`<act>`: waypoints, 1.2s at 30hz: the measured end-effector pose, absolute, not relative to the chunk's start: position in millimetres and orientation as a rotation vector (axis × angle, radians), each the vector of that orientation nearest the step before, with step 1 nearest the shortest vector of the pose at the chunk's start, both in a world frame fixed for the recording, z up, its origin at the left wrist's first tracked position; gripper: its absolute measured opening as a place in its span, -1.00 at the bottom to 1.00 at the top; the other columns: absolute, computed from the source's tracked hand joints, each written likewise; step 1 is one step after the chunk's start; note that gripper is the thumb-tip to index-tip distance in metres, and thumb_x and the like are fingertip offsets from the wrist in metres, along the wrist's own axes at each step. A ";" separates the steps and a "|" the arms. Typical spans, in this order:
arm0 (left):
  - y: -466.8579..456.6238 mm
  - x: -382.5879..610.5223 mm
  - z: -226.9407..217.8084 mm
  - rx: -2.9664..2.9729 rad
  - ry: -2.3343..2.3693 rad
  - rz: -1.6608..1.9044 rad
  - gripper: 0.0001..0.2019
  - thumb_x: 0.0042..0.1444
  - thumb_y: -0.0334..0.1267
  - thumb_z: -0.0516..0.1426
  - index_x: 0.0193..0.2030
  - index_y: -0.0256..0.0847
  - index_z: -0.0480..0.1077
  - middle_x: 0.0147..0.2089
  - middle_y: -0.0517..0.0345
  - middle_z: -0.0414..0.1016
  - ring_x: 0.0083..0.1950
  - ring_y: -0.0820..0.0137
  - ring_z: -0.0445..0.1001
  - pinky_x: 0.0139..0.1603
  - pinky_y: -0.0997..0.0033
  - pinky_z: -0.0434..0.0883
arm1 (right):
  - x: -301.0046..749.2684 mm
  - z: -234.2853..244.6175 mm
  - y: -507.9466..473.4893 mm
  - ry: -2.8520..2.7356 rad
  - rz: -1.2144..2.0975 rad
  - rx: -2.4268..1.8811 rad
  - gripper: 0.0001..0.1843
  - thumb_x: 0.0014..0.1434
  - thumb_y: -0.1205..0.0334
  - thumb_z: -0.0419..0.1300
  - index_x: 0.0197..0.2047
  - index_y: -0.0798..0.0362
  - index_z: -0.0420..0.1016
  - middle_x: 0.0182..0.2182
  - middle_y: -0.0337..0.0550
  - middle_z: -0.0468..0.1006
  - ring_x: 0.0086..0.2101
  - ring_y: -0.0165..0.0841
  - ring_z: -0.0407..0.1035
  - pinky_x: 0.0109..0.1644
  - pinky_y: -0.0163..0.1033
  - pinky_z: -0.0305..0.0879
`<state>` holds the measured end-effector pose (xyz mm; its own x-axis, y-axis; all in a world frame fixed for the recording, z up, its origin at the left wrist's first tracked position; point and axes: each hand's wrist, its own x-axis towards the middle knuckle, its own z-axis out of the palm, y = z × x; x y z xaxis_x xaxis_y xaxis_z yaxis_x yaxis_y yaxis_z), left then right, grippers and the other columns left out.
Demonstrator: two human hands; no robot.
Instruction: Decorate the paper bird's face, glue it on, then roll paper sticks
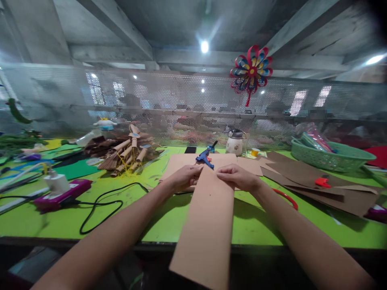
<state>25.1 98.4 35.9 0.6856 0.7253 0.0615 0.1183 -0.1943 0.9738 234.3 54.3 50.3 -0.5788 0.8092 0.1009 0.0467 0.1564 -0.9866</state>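
Observation:
A long tan sheet of card or stiff paper [210,217] stretches toward me, its near end jutting past the table's front edge. My left hand [186,177] is closed on its far left corner. On the far right edge, my right hand [238,175] pinches the same sheet between thumb and fingers. Just beyond the far end lies a blue glue gun [205,156]. Under and behind it is another tan sheet [173,163], partly hidden by my hands.
On the left are a purple power strip [62,196], a black cable [99,205] and a pile of rolled brown paper [133,151]. To the right lie brown sheets [302,177], red-handled scissors [323,182] and a green basket [341,159]. A jar [235,143] stands behind.

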 end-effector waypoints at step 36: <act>107.9 17.4 25.6 1.930 0.644 0.589 -0.71 -0.05 -0.10 0.14 -0.29 -0.28 0.28 -0.46 0.24 0.30 -0.46 0.52 0.26 -0.50 0.57 0.12 | 228.3 22.0 74.5 -1.527 1.436 -1.065 -0.63 -0.20 0.18 0.33 -0.27 0.14 0.47 -0.66 -0.33 0.31 -0.68 -0.60 0.02 -0.63 -0.42 -0.17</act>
<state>17.4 107.9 25.6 0.7421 0.6584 0.1255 0.1839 -0.3800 0.9065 228.3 74.5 22.0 -0.3543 0.9351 -0.0095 0.0670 0.0152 -0.9976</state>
